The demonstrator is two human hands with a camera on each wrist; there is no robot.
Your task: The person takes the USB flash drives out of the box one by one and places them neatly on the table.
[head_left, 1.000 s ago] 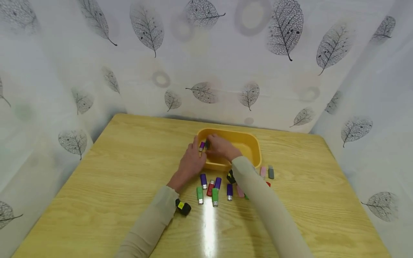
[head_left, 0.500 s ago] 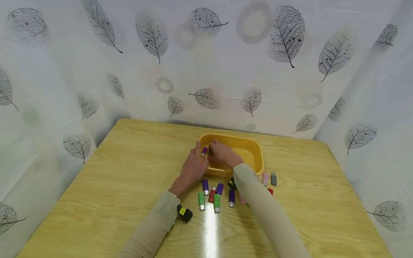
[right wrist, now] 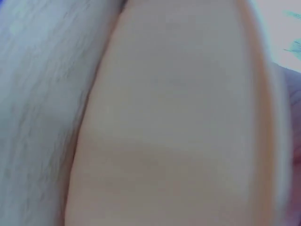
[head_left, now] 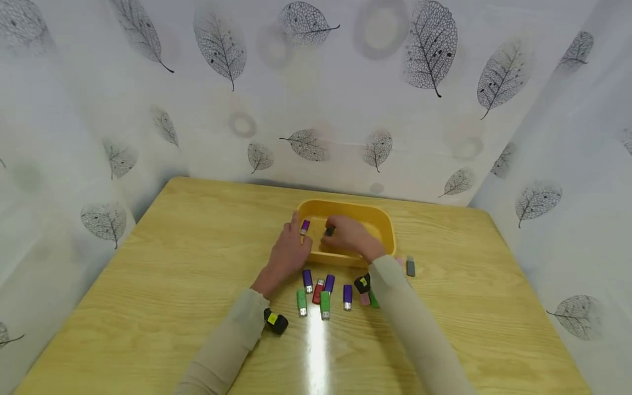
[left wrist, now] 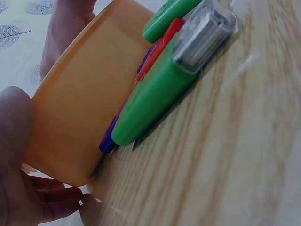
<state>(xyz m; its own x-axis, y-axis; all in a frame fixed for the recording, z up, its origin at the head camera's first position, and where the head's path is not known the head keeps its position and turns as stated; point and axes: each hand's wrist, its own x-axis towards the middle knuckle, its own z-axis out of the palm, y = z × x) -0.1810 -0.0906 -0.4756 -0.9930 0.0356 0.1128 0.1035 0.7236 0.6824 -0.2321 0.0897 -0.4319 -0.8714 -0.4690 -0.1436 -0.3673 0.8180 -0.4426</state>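
In the head view, a yellow plastic tub (head_left: 386, 225) stands on the table. My left hand (head_left: 286, 251) grips its left end; in the left wrist view the thumb lies at the rim and the fingers bend around the outer wall. Inside, near that end, lies a purple USB stick (head_left: 305, 226). My right hand (head_left: 351, 235) reaches over the tub's near side and pinches a dark USB stick (head_left: 329, 231), mostly hidden by the fingers. The right wrist view shows mainly the tub's blurred outer wall (right wrist: 174, 113).
In front of the tub lie several USB sticks: purple (head_left: 348, 297), green (head_left: 325, 304), red (head_left: 318, 292), pink (head_left: 365, 299). A grey one (head_left: 411, 266) lies to its right. Both wrists wear black cameras (head_left: 276, 321). A leaf-patterned curtain (head_left: 306, 109) hangs behind the table.
My right hand has moved a little to the right inside the tub with the dark USB stick, away from the purple one. My left hand keeps its grip. The head view has shifted slightly.
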